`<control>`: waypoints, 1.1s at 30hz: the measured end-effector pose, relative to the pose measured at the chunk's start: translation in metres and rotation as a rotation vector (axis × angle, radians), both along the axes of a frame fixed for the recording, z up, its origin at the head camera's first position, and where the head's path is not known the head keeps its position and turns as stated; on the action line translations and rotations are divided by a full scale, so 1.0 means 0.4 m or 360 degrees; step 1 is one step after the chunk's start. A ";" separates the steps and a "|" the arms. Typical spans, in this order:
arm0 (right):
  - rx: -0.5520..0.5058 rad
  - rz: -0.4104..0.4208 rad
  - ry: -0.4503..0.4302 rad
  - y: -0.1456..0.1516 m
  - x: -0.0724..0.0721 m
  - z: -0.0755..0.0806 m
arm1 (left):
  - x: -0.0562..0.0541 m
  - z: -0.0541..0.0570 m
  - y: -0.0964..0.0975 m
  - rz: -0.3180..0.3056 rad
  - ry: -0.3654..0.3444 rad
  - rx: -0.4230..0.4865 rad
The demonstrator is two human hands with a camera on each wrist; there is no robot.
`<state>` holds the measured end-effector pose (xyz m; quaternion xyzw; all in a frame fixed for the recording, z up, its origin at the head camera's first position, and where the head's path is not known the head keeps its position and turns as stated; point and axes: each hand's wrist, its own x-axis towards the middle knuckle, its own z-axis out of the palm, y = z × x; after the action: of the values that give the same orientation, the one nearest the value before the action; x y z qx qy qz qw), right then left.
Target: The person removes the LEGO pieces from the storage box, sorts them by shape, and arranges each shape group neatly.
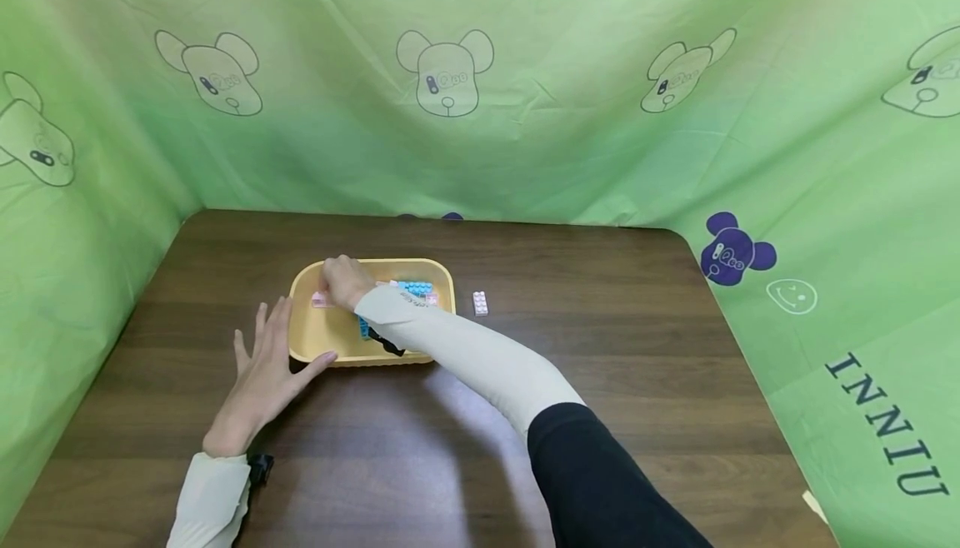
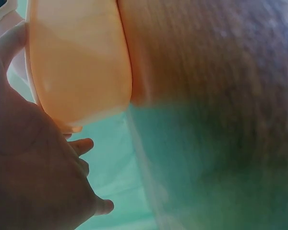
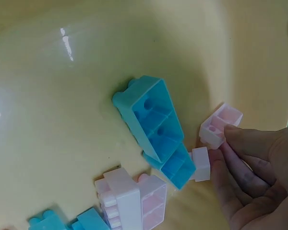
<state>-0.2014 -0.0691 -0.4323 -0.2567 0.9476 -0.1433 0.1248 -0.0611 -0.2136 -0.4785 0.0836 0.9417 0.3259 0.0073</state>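
Note:
A yellow tray [image 1: 322, 350] holds several toy building bricks. My right hand [image 1: 347, 283] reaches into its left part. In the right wrist view, that hand's thumb and fingers pinch a small pink brick [image 3: 220, 125]. Close beside the fingertips are another small pink brick [image 3: 201, 164] and joined blue bricks [image 3: 151, 120], hollow side showing. My left hand [image 1: 262, 373] spreads its fingers around the tray's near left corner, thumb along the front rim. In the left wrist view the left thumb [image 2: 14, 43] lies against the tray's rim.
A lilac brick [image 1: 480, 303] lies on the brown table [image 1: 615, 348], right of the tray. More pink bricks [image 3: 129, 199] and blue bricks [image 3: 50, 221] sit in the tray. A green printed cloth [image 1: 525, 156] hangs behind and along both sides.

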 end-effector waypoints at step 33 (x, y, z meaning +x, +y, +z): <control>0.0093 0.0000 -0.0042 -0.020 -0.003 -0.014 | 0.000 -0.002 0.001 0.0010 0.0025 -0.0011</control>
<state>-0.2027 -0.0771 -0.4380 -0.2510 0.9497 -0.1188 0.1447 -0.0610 -0.2133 -0.4794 0.0832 0.9430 0.3222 -0.0007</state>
